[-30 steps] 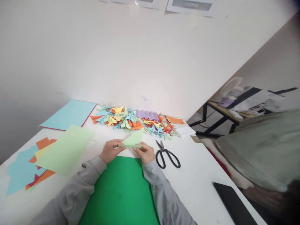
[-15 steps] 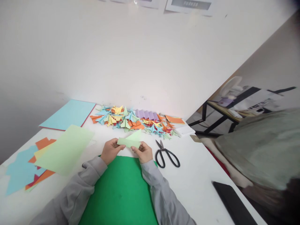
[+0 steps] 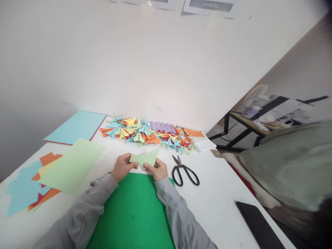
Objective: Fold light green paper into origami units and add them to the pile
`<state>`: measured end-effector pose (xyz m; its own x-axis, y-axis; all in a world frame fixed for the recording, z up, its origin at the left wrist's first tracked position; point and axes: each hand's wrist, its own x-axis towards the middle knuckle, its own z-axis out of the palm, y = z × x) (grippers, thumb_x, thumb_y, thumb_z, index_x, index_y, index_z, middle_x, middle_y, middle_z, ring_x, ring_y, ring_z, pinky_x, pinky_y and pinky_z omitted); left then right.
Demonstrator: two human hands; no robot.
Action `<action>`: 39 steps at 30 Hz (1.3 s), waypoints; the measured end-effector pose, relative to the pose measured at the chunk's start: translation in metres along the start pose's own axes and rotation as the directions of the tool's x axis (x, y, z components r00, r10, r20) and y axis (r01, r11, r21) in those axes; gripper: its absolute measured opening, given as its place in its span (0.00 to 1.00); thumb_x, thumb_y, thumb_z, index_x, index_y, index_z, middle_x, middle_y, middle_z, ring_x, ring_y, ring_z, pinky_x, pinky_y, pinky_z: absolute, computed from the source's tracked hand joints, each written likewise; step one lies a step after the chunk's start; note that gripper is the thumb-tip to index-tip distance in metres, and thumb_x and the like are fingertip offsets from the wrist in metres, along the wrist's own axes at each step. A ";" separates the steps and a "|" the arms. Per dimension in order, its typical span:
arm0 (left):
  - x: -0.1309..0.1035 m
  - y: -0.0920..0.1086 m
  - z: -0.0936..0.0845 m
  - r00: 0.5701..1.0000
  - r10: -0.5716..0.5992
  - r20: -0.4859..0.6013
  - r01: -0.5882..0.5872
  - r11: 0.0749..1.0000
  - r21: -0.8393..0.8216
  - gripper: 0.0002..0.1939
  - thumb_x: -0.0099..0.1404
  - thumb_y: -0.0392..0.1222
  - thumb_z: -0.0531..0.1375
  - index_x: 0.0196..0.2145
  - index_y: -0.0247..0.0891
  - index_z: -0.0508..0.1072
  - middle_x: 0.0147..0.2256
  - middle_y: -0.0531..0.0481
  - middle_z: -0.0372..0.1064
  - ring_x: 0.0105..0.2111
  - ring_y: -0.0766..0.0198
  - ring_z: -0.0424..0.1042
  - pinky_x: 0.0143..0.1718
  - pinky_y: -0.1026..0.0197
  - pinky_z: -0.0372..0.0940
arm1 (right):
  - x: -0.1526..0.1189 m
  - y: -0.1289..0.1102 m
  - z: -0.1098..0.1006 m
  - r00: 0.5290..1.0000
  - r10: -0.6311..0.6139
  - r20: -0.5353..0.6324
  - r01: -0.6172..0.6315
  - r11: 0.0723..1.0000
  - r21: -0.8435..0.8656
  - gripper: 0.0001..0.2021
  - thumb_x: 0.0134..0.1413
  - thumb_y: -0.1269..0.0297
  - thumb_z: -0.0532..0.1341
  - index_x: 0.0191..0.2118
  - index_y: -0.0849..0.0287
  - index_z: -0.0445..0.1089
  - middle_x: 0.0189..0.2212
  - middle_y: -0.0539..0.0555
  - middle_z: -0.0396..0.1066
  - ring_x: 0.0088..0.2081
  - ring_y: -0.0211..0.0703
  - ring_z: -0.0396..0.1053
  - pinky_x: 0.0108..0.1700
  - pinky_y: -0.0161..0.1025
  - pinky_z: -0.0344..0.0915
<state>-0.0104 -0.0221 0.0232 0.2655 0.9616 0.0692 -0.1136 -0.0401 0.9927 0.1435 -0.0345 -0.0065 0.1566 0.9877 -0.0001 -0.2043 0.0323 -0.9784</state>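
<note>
Between my two hands is a small piece of light green paper (image 3: pixel 144 158), held up just beyond the far edge of a green mat (image 3: pixel 132 207). My left hand (image 3: pixel 122 167) pinches its left end, thumb in front. At the other end my right hand (image 3: pixel 158 168) grips it the same way, and a pointed corner rises above those fingers. The fingers behind the paper are partly hidden. Black-handled scissors (image 3: pixel 185 170) lie slightly open on the table, right of my right hand. Behind the hands spreads a pile of small folded paper planes (image 3: pixel 140 133) in several colours.
Left on the white table (image 3: pixel 207 204) are a light green sheet (image 3: pixel 74 166), coloured paper scraps (image 3: pixel 24 186) and a blue sheet (image 3: pixel 76 126). Orange paper (image 3: pixel 194 132) lies at the back right. A black flat object (image 3: pixel 259 223) is at the right edge, near another person's arm (image 3: pixel 259 186).
The upper part of the light green paper has shifted: its raised flap now ends in a corner farther right, and the top edge dips in the middle. Both hands stay nearly in place.
</note>
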 end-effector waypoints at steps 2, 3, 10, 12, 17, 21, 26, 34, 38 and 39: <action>0.000 -0.001 -0.001 1.000 -0.021 0.018 0.022 1.000 -0.011 0.10 0.45 0.42 0.63 0.23 0.33 0.68 0.18 0.53 0.67 0.20 0.67 0.67 0.25 0.63 0.63 | -0.001 0.000 0.000 1.000 0.023 -0.007 -0.023 1.000 -0.009 0.14 0.24 0.62 0.68 0.24 0.62 0.69 0.15 0.48 0.69 0.15 0.36 0.64 0.19 0.35 0.64; 0.000 -0.002 -0.001 0.999 -0.035 0.020 0.035 0.999 -0.023 0.11 0.44 0.42 0.63 0.23 0.33 0.69 0.19 0.53 0.67 0.21 0.67 0.67 0.25 0.63 0.63 | -0.002 -0.001 0.000 1.000 0.024 -0.008 -0.024 1.000 -0.013 0.14 0.24 0.63 0.68 0.24 0.62 0.69 0.14 0.48 0.68 0.14 0.36 0.64 0.18 0.35 0.64; -0.001 -0.004 0.000 0.991 -0.129 -0.033 0.130 0.991 0.033 0.18 0.37 0.37 0.66 0.30 0.33 0.70 0.20 0.54 0.69 0.19 0.65 0.68 0.22 0.64 0.64 | -0.005 -0.002 0.002 0.996 0.066 0.055 -0.066 0.998 0.003 0.13 0.24 0.66 0.69 0.24 0.62 0.70 0.13 0.47 0.69 0.15 0.35 0.64 0.18 0.32 0.64; -0.002 -0.005 0.001 0.990 -0.142 -0.007 0.142 0.989 0.050 0.16 0.39 0.37 0.65 0.28 0.32 0.70 0.19 0.53 0.69 0.18 0.65 0.68 0.20 0.64 0.63 | -0.006 -0.001 0.003 0.996 0.070 0.052 -0.070 0.997 0.009 0.13 0.23 0.67 0.69 0.24 0.62 0.70 0.13 0.47 0.69 0.15 0.34 0.64 0.18 0.31 0.63; -0.003 -0.004 0.004 0.985 -0.169 0.044 0.167 0.985 0.046 0.11 0.43 0.40 0.63 0.23 0.31 0.68 0.16 0.51 0.68 0.15 0.66 0.66 0.18 0.63 0.64 | -0.007 -0.003 0.004 0.997 0.065 0.035 -0.066 0.998 0.020 0.13 0.24 0.64 0.69 0.23 0.62 0.69 0.13 0.47 0.68 0.15 0.34 0.64 0.19 0.31 0.64; -0.004 -0.003 0.005 0.982 -0.184 0.034 0.183 0.982 0.044 0.11 0.44 0.40 0.63 0.22 0.31 0.66 0.14 0.52 0.66 0.14 0.67 0.66 0.18 0.64 0.64 | -0.008 -0.005 0.005 0.995 0.097 0.020 -0.097 0.995 -0.003 0.15 0.25 0.59 0.68 0.23 0.62 0.69 0.13 0.47 0.68 0.15 0.37 0.65 0.19 0.34 0.65; -0.004 -0.002 0.005 0.977 -0.208 0.044 0.206 0.978 0.032 0.11 0.44 0.41 0.63 0.22 0.31 0.66 0.13 0.53 0.66 0.14 0.67 0.65 0.17 0.64 0.64 | -0.007 -0.004 0.005 0.990 0.137 0.008 -0.137 0.991 -0.001 0.17 0.28 0.52 0.66 0.22 0.61 0.67 0.12 0.46 0.66 0.14 0.40 0.66 0.20 0.38 0.67; -0.004 -0.003 0.005 0.977 -0.205 0.050 0.204 0.979 0.030 0.11 0.44 0.40 0.63 0.23 0.30 0.67 0.13 0.53 0.66 0.14 0.67 0.65 0.17 0.64 0.63 | -0.007 -0.006 0.004 0.990 0.140 0.012 -0.140 0.990 0.003 0.16 0.30 0.53 0.66 0.20 0.61 0.66 0.11 0.45 0.65 0.14 0.39 0.65 0.19 0.37 0.66; -0.003 -0.003 0.003 0.981 -0.189 0.043 0.187 0.981 0.045 0.11 0.44 0.40 0.63 0.22 0.31 0.66 0.13 0.53 0.66 0.14 0.67 0.65 0.17 0.64 0.63 | -0.008 -0.007 0.004 0.990 0.109 0.089 -0.109 0.994 -0.001 0.15 0.27 0.58 0.68 0.24 0.62 0.69 0.14 0.47 0.68 0.16 0.37 0.65 0.21 0.35 0.65; -0.003 -0.003 0.003 0.982 -0.185 0.044 0.183 0.982 0.049 0.11 0.44 0.40 0.63 0.22 0.31 0.66 0.13 0.53 0.65 0.14 0.68 0.65 0.17 0.64 0.63 | -0.008 -0.007 0.004 0.989 0.092 0.119 -0.091 0.996 -0.012 0.15 0.27 0.60 0.68 0.25 0.62 0.69 0.15 0.47 0.69 0.16 0.36 0.65 0.21 0.34 0.64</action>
<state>-0.0080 -0.0255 0.0200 0.3238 0.9396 -0.1110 -0.0160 0.1228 0.9923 0.1402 -0.0417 0.0008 0.0210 0.9977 -0.0650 -0.2064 -0.0593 -0.9767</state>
